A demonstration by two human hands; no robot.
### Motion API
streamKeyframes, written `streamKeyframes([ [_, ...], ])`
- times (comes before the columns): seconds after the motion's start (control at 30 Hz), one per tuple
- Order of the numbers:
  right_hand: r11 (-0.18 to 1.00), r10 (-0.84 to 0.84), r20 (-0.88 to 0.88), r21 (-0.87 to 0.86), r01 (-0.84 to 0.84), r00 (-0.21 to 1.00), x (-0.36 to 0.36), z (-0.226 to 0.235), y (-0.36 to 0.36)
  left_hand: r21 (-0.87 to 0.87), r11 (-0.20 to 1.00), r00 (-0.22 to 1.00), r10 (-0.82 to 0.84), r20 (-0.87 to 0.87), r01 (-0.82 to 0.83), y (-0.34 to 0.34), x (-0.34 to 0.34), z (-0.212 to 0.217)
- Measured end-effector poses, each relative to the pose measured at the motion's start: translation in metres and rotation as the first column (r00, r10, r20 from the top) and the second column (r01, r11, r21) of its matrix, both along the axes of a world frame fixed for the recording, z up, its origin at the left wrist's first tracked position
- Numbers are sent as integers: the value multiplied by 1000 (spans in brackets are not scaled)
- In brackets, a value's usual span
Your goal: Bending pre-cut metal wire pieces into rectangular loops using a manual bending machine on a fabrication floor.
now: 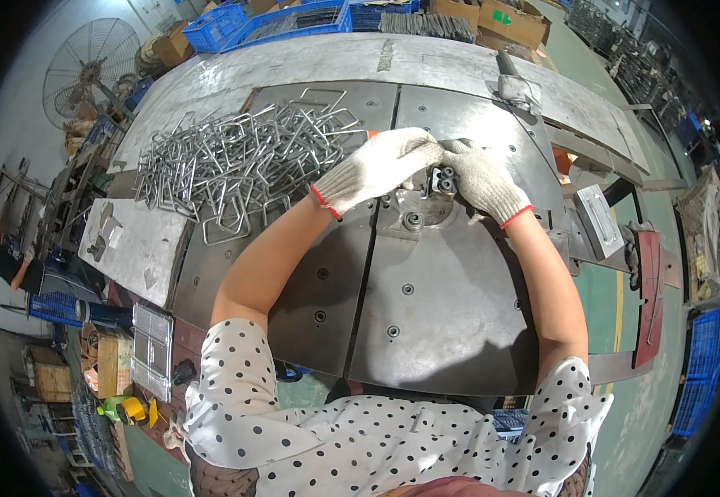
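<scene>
Left hand (389,163) and right hand (484,178), gloved, meet at a metal fixture (420,213).
It sits on the tabletop (451,331), mostly wearer-side of the hands; fingertips obscured, I cannot tell what either grip holds. Bent metal frames (248,157) lie left.

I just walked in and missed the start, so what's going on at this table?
A person's gloved left hand and right hand come together at a small metal fixture on a steel table. Whether their fingers hold anything is hidden. A tangled pile of bent metal rods lies to the left.
</scene>
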State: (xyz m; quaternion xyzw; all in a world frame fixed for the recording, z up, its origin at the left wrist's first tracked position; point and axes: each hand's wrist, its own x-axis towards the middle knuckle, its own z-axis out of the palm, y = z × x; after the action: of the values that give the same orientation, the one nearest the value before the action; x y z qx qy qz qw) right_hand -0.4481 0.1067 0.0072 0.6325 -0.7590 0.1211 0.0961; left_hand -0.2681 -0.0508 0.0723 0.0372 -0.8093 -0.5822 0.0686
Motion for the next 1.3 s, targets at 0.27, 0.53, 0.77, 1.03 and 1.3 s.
streamKeyframes([
  [0.27, 1000, 2, 13, 17, -2, 1000, -1, 0, 0, 27, 1000, 1000, -10, 3, 9, 0, 0, -1],
  [0.53, 1000, -23, 56, 9, 22, 998, -2, -1, -1, 56, 998, 1000, 23, -13, -22, 0, 0, -3],
  [0.77, 1000, -14, 68, 11, 14, 998, -3, -1, 0, 18, 999, 999, 40, -19, -40, -1, -1, -5],
  [1.03, 1000, -3, 67, 4, 2, 998, -3, 1, 0, 30, 997, 995, 77, -60, -75, 4, 6, 17],
  [1.3, 1000, 3, 70, -30, -1, 998, -5, -3, 0, -175, 937, 944, 267, -193, -301, -52, 86, 67],
])
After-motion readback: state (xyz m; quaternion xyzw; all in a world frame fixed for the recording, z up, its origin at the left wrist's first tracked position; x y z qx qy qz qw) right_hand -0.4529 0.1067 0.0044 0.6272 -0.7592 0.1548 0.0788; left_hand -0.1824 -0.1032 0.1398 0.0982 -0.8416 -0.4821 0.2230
